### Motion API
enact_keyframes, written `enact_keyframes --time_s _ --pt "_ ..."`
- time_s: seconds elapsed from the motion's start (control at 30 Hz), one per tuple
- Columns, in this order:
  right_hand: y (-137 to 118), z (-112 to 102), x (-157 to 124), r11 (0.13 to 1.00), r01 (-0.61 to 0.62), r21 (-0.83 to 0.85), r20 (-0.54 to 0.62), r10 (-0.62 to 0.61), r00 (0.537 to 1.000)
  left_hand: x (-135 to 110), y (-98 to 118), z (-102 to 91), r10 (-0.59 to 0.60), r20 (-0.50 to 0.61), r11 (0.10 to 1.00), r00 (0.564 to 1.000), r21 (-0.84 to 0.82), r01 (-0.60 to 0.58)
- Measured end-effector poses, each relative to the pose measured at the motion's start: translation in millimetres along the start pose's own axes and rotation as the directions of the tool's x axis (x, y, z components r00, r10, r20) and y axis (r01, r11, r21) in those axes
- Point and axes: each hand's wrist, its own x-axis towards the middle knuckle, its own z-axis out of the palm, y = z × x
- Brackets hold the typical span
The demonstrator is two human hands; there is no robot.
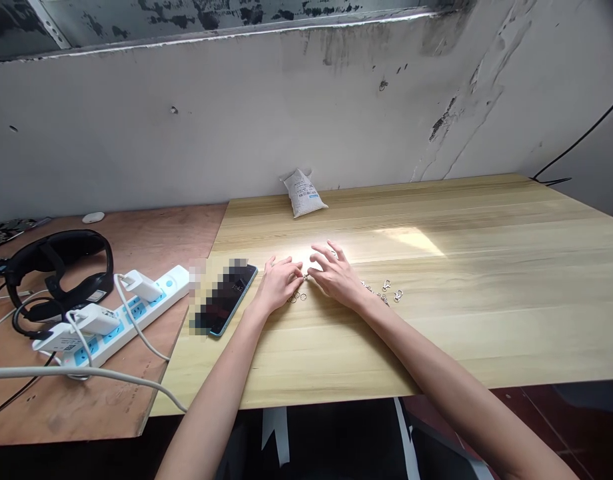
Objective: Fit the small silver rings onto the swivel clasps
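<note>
A small metal piece [306, 277] sits between the fingertips of my two hands, low over the wooden table. My left hand [279, 285] pinches it from the left with thumb and forefinger. From the other side, my right hand [338, 277] closes thumb and forefinger at the same piece, its other fingers raised and apart. Its exact shape is too small to make out. Several thin metal rings [303, 297] lie just below my left fingers. Beyond my right wrist are silvery lobster clasps [398, 295], partly hidden by the forearm.
A phone [229, 300] lies left of my left hand. Farther left, a white power strip [154, 303] with plugs and cables and a black headset [59, 267] rest on a reddish board. A white printed packet [304, 193] stands by the wall.
</note>
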Motion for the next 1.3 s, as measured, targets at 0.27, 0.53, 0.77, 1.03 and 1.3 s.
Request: enact_keyframes --time_s 0.27,0.53,0.77,1.03,1.3 --pt "4.0 11.3 -5.5 0.961 -0.164 0.225 -0.016 0.172 0.985 -0.6 -0.9 3.7 0.018 -0.068 0.999 0.998 -0.033 -0.02" --pt "6.0 8.7 -8.0 0.804 -0.302 0.512 -0.004 0.354 0.935 2.7 4.0 7.0 0.026 -0.144 0.977 0.989 -0.204 -0.056" --pt "8.1 2.9 -5.0 0.664 -0.314 0.679 0.029 0.403 0.915 2.7 7.3 3.8 -0.108 -0.126 0.875 0.986 -0.484 0.034" --pt "9.6 -6.0 -5.6 0.58 -0.253 0.774 0.037 0.357 0.934 2.3 8.7 -1.1 -0.075 0.095 0.632 0.993 -0.765 0.121" --pt "12.0 -5.9 -4.3 0.438 -0.31 0.844 0.094 0.448 0.889 3.5 11.8 -10.3 -0.107 -0.026 0.79 0.994 -0.609 0.069"
